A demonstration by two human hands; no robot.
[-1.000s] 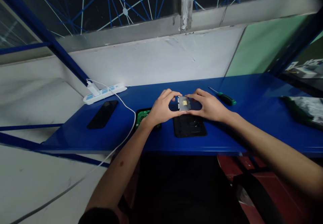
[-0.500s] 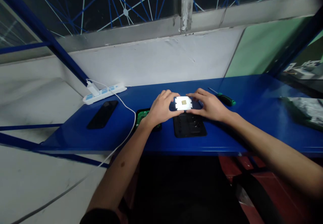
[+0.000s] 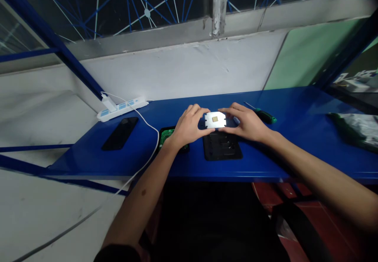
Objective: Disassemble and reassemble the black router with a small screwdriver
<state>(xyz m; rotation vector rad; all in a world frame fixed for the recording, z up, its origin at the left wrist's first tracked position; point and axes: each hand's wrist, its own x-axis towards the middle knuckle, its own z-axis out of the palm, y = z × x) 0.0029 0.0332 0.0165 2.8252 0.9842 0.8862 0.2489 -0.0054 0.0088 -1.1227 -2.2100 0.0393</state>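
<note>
Metal plate (image 3: 215,119), small, pale and glossy, with a yellowish square at its middle, is held between both hands just above the blue bench (image 3: 295,136), over the far edge of a black housing (image 3: 222,146) that lies flat near the bench's front edge. Left hand (image 3: 188,127) pinches the plate's left side with thumb and fingertips; right hand (image 3: 247,124) pinches its right side the same way, fingers curled, not spread. Plate looks close to level, its face catching the light; whether its near edge touches the housing cannot be told.

Judgement on step: the plate is being lined up over the housing, held but not seated. The next move would call for squaring the plate's notched outline to the recess beneath and keeping it level while it goes down, with both pinches kept light so the fingertips can slip clear of the edges.

Surroundings: a green circuit board (image 3: 165,135) lies just left of the housing, partly under the left wrist. A green-handled screwdriver (image 3: 264,115) lies beyond the right hand, toward the bench's back edge. A dark phone (image 3: 120,133) and a white power strip (image 3: 122,109) with its cable (image 3: 147,126) sit at the bench's left end. A grey-wrapped bundle (image 3: 358,130) lies at the right end.
</note>
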